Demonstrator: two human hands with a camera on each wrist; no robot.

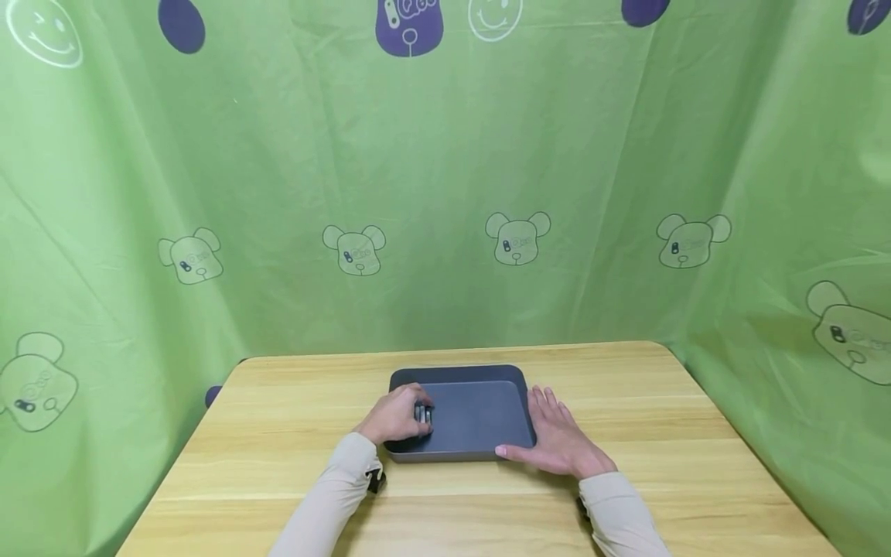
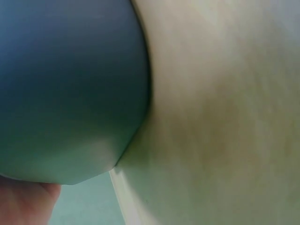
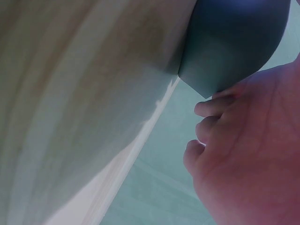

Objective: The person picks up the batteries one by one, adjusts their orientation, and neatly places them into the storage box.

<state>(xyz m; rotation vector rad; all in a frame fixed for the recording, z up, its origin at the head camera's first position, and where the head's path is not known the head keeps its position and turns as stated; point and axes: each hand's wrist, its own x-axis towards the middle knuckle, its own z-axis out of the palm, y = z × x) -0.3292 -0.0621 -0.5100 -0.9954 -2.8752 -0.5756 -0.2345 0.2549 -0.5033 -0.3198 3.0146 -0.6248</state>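
Note:
A dark grey rectangular tray [image 1: 480,418] with raised sides lies on the wooden table. Over its left side, my left hand [image 1: 398,414] grips a small bundle of dark and silvery pieces [image 1: 423,415] between thumb and curled fingers; I cannot tell their kind. My right hand [image 1: 557,437] lies with straight fingers along the tray's right wall, its thumb at the front right corner. The left wrist view has the tray's outer side [image 2: 70,93] with part of the left hand [image 2: 26,201] at the lower left. In the right wrist view, the right palm [image 3: 253,150] faces the camera beside the tray wall [image 3: 225,51].
The light wooden table [image 1: 278,441] extends around the tray on all sides. Green curtains [image 1: 431,302] printed with bear heads hang behind the table's back edge and at both sides. Black bands [image 1: 377,480] sit at the wrists beside the light sleeves [image 1: 327,495].

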